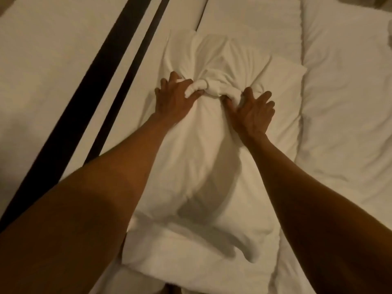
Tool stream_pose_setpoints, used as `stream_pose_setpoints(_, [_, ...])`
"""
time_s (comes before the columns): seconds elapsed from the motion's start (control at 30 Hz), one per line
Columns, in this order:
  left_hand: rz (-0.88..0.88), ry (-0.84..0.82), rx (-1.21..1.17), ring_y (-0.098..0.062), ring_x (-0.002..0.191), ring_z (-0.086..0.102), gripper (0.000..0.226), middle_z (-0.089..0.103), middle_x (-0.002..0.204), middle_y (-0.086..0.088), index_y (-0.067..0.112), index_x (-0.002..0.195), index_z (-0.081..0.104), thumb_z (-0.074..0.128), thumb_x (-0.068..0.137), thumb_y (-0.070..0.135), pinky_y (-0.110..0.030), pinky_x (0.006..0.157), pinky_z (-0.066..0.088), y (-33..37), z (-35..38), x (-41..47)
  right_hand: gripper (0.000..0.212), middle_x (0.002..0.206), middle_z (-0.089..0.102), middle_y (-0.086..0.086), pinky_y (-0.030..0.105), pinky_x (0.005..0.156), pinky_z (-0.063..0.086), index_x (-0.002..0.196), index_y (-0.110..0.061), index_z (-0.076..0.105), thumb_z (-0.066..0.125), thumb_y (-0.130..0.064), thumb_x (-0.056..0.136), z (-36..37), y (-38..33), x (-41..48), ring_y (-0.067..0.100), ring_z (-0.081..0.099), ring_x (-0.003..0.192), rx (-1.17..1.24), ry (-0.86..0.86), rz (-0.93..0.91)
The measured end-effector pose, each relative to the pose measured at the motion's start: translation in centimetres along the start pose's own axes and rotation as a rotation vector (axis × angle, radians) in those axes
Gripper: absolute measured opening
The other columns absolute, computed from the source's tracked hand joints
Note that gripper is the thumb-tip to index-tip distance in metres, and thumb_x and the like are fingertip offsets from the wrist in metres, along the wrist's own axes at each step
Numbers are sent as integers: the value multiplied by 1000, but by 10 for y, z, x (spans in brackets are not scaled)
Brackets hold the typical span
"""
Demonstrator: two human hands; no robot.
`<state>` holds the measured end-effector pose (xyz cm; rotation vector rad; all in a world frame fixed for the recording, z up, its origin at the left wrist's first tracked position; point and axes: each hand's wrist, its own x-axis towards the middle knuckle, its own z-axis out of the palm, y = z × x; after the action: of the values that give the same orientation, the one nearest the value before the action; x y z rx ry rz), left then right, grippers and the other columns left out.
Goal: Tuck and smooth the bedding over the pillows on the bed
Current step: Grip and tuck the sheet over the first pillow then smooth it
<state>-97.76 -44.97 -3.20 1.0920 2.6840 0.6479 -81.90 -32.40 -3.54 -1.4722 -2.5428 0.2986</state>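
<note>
- White rumpled bed sheet (339,102) all round.
- Plump white pillow (201,158) centre, twisted white fabric bunch (204,89) at its 12 o'clock.
- Left hand (176,100) pinches bunch; right hand (252,112) splayed, pressing.
- Imo tuck slack under evenly.

White bed (137,102) in front of me, sheet rumpled. One white pillow (201,166) lies on it mid-frame, running away from me — far end bunched up. Puffy white duvet (343,81) just beside it, my right. Two dark bands (101,85) cross diagonally at left.
</note>
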Motion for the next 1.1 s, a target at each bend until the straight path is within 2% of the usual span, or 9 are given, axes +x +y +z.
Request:
stream_pose_setpoints(0.13, [-68,-134,196,-50,144,20,65,18,163,-15,35,153,29,38,96,63,-67,112,13,-33,59,28,78,147,31,22,55,103,35,145,-20,38,46,-74,89,69,-1,32,49,41,125,2,-122,84])
stream_pose_setpoints(0.23, [-121,-198,178,-45,151,-3,73,-7,168,-6,39,158,1,29,96,67,-69,117,0,-56,122,-2,78,162,10,23,64,117,17,159,-29,15,35,-70,95,128,16,7,55,13,145,54,-291,51])
stream_pose_setpoints(0.3, [-98,-98,183,-42,152,1,72,-3,168,-5,37,158,0,24,96,67,-67,117,5,-69,150,-26,78,167,-2,20,65,120,2,160,-36,2,26,-72,96,158,26,-17,50,-7,151,115,-286,16])
stream_pose_setpoints(0.37, [-50,-7,233,-43,151,9,72,5,168,-8,34,159,6,23,97,67,-67,117,11,-81,163,-34,78,168,-3,18,65,121,-1,160,-38,-1,22,-74,95,174,30,-30,46,-12,152,145,-218,1])
stream_pose_setpoints(0.67, [-6,12,170,-34,153,8,73,10,167,-13,33,159,8,24,96,67,-52,124,9,-92,141,-44,83,169,-6,12,61,122,0,159,-40,-4,14,-81,90,157,62,-46,40,-7,154,121,-237,57])
stream_pose_setpoints(0.8, [-141,-84,143,-32,153,9,70,9,166,-16,32,159,7,25,98,62,-44,125,6,-98,123,-67,85,168,-7,18,59,123,-1,159,-33,-10,16,-79,92,142,92,-71,41,-6,154,108,-291,197])
stream_pose_setpoints(0.87, [-113,-23,121,-34,153,10,67,12,165,-18,27,159,10,24,100,57,-44,125,8,-85,116,-62,85,168,-10,15,55,125,-1,159,-29,-13,20,-74,96,138,84,-65,36,-8,155,164,-209,152])
stream_pose_setpoints(0.97, [101,53,40,-29,154,10,59,14,166,-13,25,159,13,23,104,46,-43,126,10,-54,117,-50,77,169,-9,10,47,126,-5,161,-28,-10,20,-65,100,137,51,-49,28,-10,156,264,-122,-15])
stream_pose_setpoints(1.1, [143,-97,173,-25,155,5,56,7,167,-8,25,159,10,18,106,36,-46,126,8,-61,130,-77,69,169,-10,6,46,126,-3,160,-35,-5,15,-64,102,150,44,-82,22,-12,155,224,-211,-177])
